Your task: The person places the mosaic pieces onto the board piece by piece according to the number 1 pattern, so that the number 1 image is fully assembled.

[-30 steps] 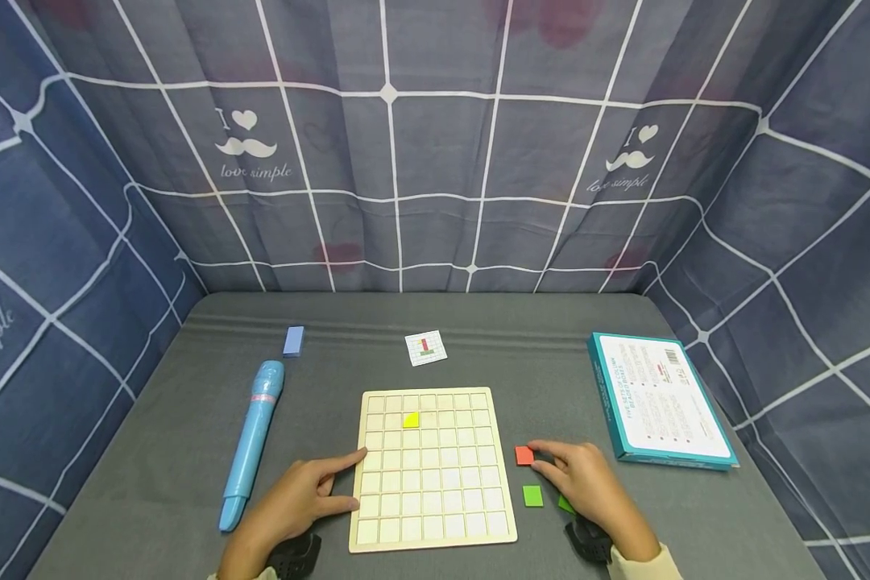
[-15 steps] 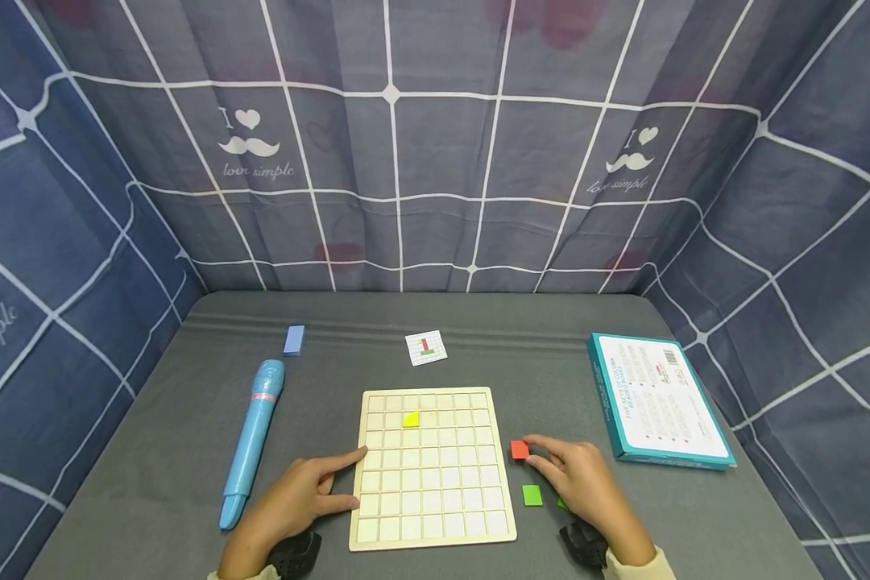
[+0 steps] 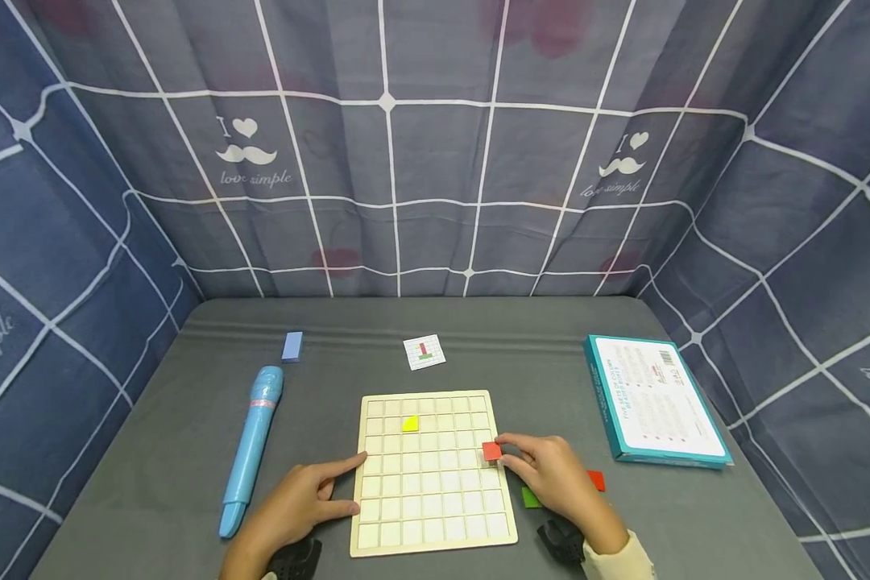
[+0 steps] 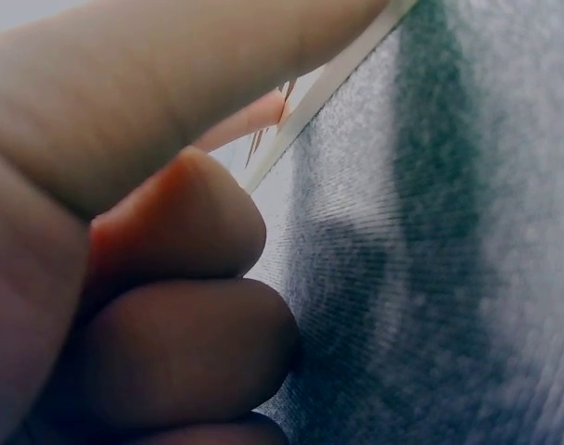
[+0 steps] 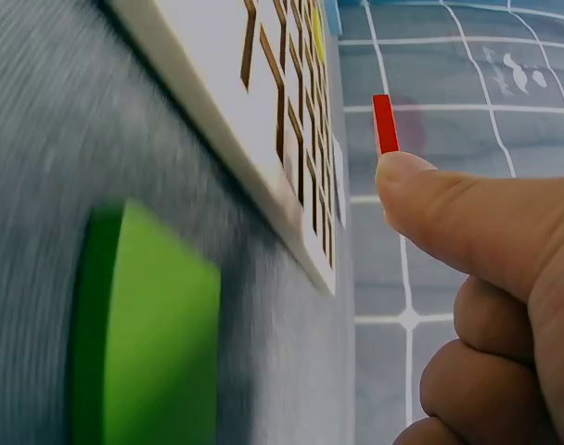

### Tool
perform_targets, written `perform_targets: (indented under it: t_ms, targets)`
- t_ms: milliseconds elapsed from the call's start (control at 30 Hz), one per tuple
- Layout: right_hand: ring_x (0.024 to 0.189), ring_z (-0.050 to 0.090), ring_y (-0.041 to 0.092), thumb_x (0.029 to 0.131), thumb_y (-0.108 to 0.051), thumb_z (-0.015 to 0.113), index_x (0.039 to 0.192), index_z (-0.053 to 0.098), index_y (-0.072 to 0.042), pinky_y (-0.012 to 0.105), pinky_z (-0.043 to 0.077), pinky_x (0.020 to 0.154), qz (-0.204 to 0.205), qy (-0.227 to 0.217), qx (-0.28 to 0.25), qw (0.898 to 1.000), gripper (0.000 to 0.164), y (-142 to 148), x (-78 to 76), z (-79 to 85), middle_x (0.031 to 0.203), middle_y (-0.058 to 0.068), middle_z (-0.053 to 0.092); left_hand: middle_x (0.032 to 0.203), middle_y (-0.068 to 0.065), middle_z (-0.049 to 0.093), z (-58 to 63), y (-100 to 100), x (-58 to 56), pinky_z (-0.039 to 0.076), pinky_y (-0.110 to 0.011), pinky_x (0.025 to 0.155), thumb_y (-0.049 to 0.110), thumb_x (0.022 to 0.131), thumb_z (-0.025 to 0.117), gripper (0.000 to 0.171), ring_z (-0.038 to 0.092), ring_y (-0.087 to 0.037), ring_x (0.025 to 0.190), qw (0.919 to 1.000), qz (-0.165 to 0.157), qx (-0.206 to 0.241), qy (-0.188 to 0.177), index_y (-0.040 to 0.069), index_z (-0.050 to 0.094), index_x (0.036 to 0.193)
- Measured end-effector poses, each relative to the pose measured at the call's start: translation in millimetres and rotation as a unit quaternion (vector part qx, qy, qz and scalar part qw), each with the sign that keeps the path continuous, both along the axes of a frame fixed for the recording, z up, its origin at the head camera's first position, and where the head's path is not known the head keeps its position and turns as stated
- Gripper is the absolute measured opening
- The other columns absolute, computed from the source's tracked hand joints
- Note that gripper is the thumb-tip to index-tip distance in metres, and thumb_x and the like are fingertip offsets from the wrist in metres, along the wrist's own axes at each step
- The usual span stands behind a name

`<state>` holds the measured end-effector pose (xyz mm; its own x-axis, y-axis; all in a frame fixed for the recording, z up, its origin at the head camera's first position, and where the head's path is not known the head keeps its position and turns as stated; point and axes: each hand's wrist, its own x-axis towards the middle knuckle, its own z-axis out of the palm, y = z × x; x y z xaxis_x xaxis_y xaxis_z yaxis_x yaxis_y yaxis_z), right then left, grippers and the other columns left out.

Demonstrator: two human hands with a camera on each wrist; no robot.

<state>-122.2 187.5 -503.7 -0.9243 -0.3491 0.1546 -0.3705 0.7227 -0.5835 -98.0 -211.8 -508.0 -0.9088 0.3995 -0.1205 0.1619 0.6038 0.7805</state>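
My right hand (image 3: pixel 551 474) pinches a red square tile (image 3: pixel 491 451) between thumb and forefinger, over the right edge of the pale wooden grid board (image 3: pixel 435 549). In the right wrist view the red tile (image 5: pixel 385 122) appears edge-on beyond the thumb, raised off the table. My left hand (image 3: pixel 297 503) touches the board's left edge with thumb and forefinger extended; its other fingers are bent beneath, as the left wrist view shows. A yellow tile (image 3: pixel 410 424) sits in a cell near the board's top. Partly hidden by my right hand, a green tile (image 3: pixel 531 498) and another red tile (image 3: pixel 596 481) lie on the table.
Behind the board lies a small white pattern card (image 3: pixel 424 352). A blue microphone-shaped object (image 3: pixel 252 451) and a small blue rectangular piece (image 3: pixel 292 346) are at left. A teal and white box (image 3: pixel 660 399) lies at right. Grid-patterned curtains (image 3: pixel 435 153) surround the grey table.
My right hand has carried the red tile leftward from the table to over the board's right edge. A second red tile has come into view behind the wrist. The left hand keeps its place.
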Motion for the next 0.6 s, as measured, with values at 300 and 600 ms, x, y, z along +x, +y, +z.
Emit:
perform_targets:
  t_ms: [300,600]
  targets:
    - [0.047,0.016,-0.003,0.093,-0.025,0.077,0.122,0.076,-0.019,0.019,0.022,0.047,0.037,0.012,-0.023,0.999,0.03,-24,-13.3,-1.4,0.051,-0.02,0.025,0.055,0.012,0.035,0.7,-1,-3.0,0.029,-0.019,0.047,0.031,0.084,0.084,0.068,0.025,0.0,0.049,1.0,-0.004,0.0,0.008,0.013,0.06,0.145]
    - [0.046,0.018,-0.002,0.095,-0.026,0.076,0.123,0.076,-0.019,0.019,0.023,0.048,0.042,-0.001,-0.019,0.999,0.029,-42,-22.9,-0.3,0.05,-0.019,0.024,0.056,0.013,0.036,1.9,1,0.8,0.027,-0.019,0.047,0.029,0.083,0.085,0.067,0.027,0.001,0.049,0.9999,0.001,0.006,0.015,0.012,0.062,0.143]
